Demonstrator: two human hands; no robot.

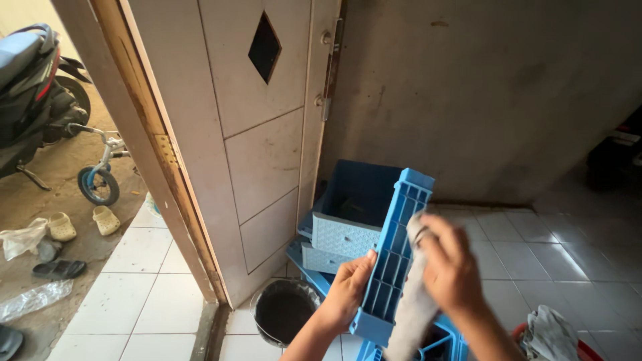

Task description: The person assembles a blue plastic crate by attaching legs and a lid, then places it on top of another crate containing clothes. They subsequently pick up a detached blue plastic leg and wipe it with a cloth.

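My left hand [348,291] grips the lower edge of a long blue plastic ribbed panel [394,251], held upright and tilted. My right hand [449,264] presses a grey cloth [413,304] against the panel's right side; the cloth hangs down below the hand. Behind the panel, blue plastic drawers [348,214] with patterned grey fronts are stacked on the floor against the wall. More blue plastic parts [445,344] lie below my hands.
A black bucket [284,311] stands on the white tiles by the open wooden door [254,134]. Rags [552,334] lie at lower right. Outside are a motorbike [33,87], a small tricycle [100,174], sandals [83,224] and plastic bags.
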